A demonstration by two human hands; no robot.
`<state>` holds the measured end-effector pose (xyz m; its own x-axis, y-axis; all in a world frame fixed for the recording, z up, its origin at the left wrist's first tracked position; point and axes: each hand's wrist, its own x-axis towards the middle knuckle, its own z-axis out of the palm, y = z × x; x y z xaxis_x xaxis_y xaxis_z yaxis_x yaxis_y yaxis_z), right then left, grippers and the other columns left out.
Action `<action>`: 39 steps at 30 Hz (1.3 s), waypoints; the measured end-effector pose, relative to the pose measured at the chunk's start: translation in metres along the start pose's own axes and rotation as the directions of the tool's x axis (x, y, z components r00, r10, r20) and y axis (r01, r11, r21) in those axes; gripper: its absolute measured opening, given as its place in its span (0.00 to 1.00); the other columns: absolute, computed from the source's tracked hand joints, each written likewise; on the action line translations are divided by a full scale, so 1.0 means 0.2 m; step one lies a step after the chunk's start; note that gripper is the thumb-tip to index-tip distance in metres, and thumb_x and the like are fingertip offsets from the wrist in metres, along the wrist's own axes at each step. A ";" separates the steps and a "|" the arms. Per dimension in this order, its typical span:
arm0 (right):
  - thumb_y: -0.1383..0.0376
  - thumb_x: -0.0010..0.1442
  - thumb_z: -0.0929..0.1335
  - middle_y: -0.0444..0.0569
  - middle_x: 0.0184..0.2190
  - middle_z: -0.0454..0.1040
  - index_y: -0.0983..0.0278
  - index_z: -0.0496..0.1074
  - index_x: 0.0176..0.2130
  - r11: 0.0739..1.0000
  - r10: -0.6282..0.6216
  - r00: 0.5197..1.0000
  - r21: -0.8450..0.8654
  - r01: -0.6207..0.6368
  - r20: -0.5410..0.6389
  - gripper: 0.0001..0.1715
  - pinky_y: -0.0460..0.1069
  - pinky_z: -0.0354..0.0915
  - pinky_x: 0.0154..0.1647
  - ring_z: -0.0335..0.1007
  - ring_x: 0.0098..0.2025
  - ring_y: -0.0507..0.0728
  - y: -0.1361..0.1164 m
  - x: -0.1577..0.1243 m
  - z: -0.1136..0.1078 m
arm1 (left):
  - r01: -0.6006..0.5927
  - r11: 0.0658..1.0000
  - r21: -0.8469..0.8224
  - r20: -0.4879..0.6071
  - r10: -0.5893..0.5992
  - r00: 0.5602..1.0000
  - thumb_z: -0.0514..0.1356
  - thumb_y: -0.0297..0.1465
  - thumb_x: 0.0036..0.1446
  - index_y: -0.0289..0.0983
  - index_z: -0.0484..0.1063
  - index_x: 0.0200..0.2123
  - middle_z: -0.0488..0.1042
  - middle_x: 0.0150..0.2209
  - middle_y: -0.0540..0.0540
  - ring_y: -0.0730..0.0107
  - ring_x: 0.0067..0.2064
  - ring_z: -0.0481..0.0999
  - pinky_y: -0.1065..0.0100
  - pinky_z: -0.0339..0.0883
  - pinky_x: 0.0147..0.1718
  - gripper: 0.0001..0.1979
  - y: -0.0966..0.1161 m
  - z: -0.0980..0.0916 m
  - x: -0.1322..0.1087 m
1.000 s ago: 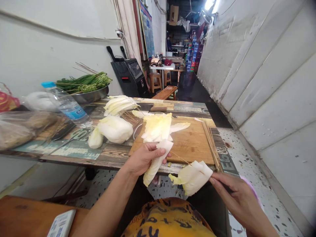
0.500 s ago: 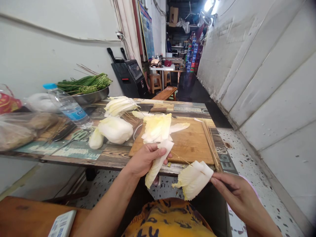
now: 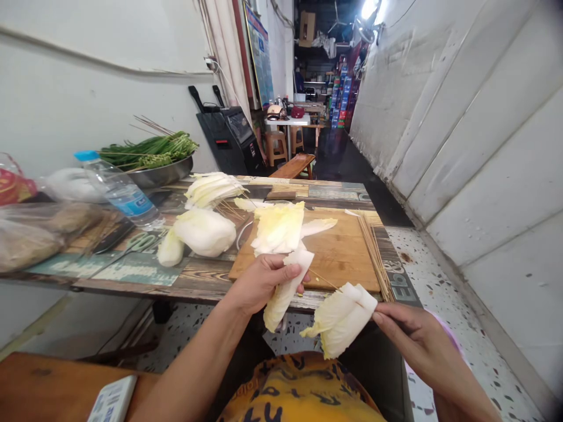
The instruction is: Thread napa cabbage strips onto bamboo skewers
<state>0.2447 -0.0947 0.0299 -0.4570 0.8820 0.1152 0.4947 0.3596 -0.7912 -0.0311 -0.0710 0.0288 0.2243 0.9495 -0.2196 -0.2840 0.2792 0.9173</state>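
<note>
Grasping one cabbage leaf (image 3: pixel 281 302), the left hand (image 3: pixel 263 281) is at the board's (image 3: pixel 343 252) near edge; the right hand (image 3: pixel 409 331) pinches a skewer (image 3: pixel 325 280) through another leaf (image 3: pixel 343 322). "Eb" and "&" mark the worktop (image 3: pixel 206 273); the bottle's (image 3: pixel 129 199) print is illegible.

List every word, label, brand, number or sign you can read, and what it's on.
"Eb&": printed sideways on the tabletop, near its right edge.
Teal patch at the table's front left: pale lettering, too blurred.
Yellow garment: dark lettering, too distorted to read surely.
Bottle label: too small.
White box lower left: blurred.
Wall poster and stacked boxes: too small.
</note>
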 end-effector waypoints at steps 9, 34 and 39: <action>0.59 0.65 0.62 0.48 0.37 0.80 0.63 0.77 0.42 1.000 0.015 0.999 0.020 -0.014 -0.032 0.17 0.47 0.68 0.37 0.75 0.37 0.56 -0.02 0.04 0.06 | -0.036 0.989 0.147 -0.032 0.041 0.999 0.68 0.40 0.45 0.33 0.79 0.23 0.77 0.23 0.46 0.72 0.24 0.71 0.72 0.64 0.26 0.14 -0.05 0.04 0.01; 0.56 0.61 0.64 0.48 0.33 0.81 0.63 0.79 0.39 0.995 0.096 0.962 0.055 -0.085 -0.256 0.18 0.46 0.72 0.36 0.77 0.34 0.58 0.05 0.01 0.02 | -0.126 -0.346 0.930 0.292 0.484 0.825 0.52 0.21 0.57 0.41 0.76 0.45 0.65 0.59 0.37 0.50 0.63 0.58 0.47 0.55 0.55 0.18 -0.01 -0.18 0.35; 0.56 0.61 0.64 0.48 0.33 0.81 0.63 0.79 0.38 0.996 0.091 0.963 0.047 -0.081 -0.254 0.18 0.47 0.73 0.35 0.77 0.33 0.58 0.03 0.01 0.01 | -0.354 -0.161 0.921 0.381 0.560 0.736 0.56 0.26 0.57 0.39 0.79 0.34 0.70 0.54 0.37 0.51 0.59 0.64 0.50 0.57 0.55 0.11 0.08 -0.15 0.36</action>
<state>0.2454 -0.0921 0.0229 -0.2078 0.9593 0.1914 0.4947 0.2719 -0.8254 -0.0473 0.0064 0.0183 0.3613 0.8004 0.4784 0.8251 -0.5134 0.2359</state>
